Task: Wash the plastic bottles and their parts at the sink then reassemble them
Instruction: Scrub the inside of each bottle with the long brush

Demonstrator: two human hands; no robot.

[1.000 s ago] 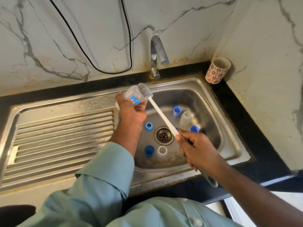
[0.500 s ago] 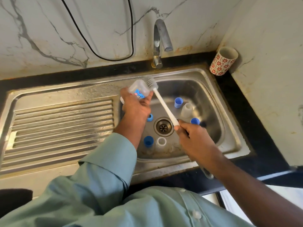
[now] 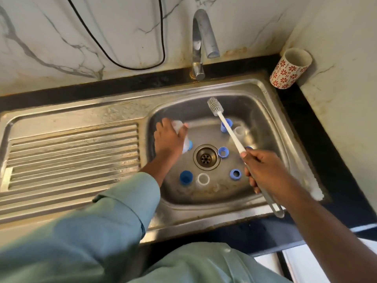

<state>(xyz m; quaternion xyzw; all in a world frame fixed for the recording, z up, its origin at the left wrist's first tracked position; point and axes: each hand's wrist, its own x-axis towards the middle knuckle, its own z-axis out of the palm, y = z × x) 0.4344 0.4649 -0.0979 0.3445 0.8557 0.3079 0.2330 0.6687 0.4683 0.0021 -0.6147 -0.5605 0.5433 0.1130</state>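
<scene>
Down in the steel sink (image 3: 265, 111), the left hand (image 3: 168, 137) has its fingers wrapped around a clear plastic bottle (image 3: 184, 142) low at the left side of the basin, just left of the drain (image 3: 206, 157). The right hand (image 3: 265, 172) is clenched on the handle of a white bottle brush (image 3: 228, 127), bristle head pointing up toward the far wall. Loose on the basin floor: blue caps (image 3: 186, 177), blue rings (image 3: 223, 152), a clear ring (image 3: 203, 179) and another clear bottle (image 3: 239, 132). A flowered cup (image 3: 289, 69) sits in the far right corner.
</scene>
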